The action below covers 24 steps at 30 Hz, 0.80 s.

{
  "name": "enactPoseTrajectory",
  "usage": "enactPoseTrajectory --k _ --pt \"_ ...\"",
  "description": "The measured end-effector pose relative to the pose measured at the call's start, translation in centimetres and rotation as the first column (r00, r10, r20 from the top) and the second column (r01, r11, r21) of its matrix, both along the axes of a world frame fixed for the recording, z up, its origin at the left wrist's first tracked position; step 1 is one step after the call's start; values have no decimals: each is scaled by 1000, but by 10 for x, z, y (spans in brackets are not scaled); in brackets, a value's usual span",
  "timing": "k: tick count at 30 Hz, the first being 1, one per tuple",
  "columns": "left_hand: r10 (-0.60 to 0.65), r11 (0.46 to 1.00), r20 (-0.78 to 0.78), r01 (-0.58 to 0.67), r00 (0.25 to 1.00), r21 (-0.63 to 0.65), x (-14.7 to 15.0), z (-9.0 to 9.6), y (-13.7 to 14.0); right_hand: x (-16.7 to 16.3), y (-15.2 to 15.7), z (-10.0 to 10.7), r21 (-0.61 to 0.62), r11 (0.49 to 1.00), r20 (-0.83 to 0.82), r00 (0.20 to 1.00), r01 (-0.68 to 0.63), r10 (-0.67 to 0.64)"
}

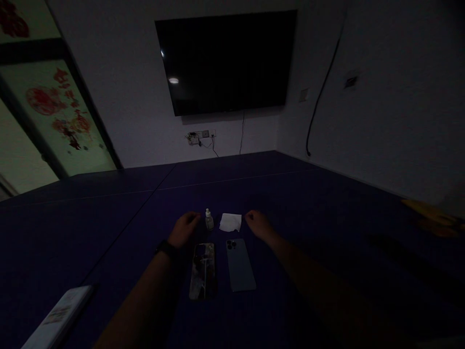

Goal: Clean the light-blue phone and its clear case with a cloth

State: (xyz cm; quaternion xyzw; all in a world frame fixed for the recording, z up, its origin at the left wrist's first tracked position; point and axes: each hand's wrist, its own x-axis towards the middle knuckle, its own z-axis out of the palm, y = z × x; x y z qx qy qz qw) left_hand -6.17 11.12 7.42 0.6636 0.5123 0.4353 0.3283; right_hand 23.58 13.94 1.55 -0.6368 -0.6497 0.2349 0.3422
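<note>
On the dark blue tabletop my left hand [184,229], with a dark band on its wrist, rests loosely curled. Just to its right stands a small dropper bottle [209,221] with a white cap, apart from the fingers. My right hand [258,224] is curled too, its fingertips close to the right edge of a white wipe [230,222] lying flat. Nothing shows in either hand. Between my forearms lie a patterned phone case [203,271] on the left and a blue-grey smartphone [240,266], back up with its cameras at the far end. Dim light hides finger detail.
A white box-like item [56,317] lies at the lower left of the table [145,232]. Something yellow [432,213] sits at the far right edge. A television [228,63] hangs on the wall above sockets [201,135] with loose cables. A door [58,111] with red decorations stands at left.
</note>
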Motion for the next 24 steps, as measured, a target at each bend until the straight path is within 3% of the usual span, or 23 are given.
enactPoseTrajectory --k 4,8,11,15,18,24 --pt "82 996 111 -84 990 17 -3 -26 13 -7 24 2 -35 994 65 993 102 -100" --pt "128 991 133 -130 983 9 -13 -50 19 -18 42 -6 -84 989 61 991 124 -120" --pt "165 985 127 -170 978 23 -14 -60 24 -20 50 -16 -110 990 -33 995 85 -89" --pt "184 978 94 -192 978 83 -5 -64 29 -21 57 -23 -106 994 -296 954 24 -54" --pt "165 977 69 -172 984 126 1 -64 28 -23 60 -26 -92 996 -556 830 -10 -43" --pt "102 985 82 -112 991 130 3 -45 29 -34 53 -37 -83 979 -900 435 -189 8"
